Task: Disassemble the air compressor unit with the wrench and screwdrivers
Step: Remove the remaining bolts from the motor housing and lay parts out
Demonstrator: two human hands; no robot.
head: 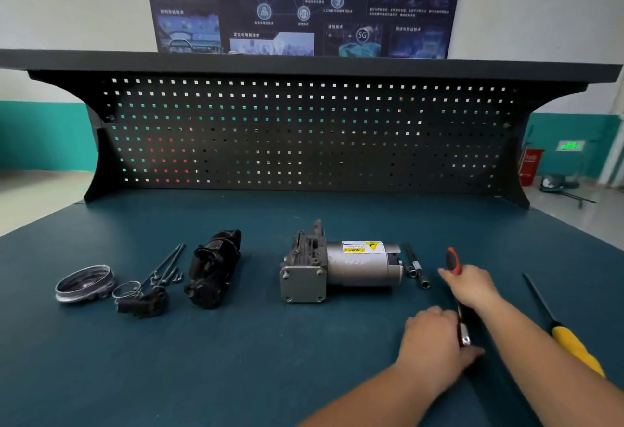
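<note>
The workbench (236, 359) carried the compressor (341, 269) at its middle, grey motor and square-plated block joined, so the main body looked left to strip. Left of it lay parts already off: a black housing (214, 273) and a metal ring (84, 283). The right hand (472, 284) wrapped the wrench (453, 261) by its red handle, and the left hand (430, 335) curled over its metal head. A screwdriver (570, 342) lay untouched farther right. Long bolts (167, 263) rested between ring and housing.
</note>
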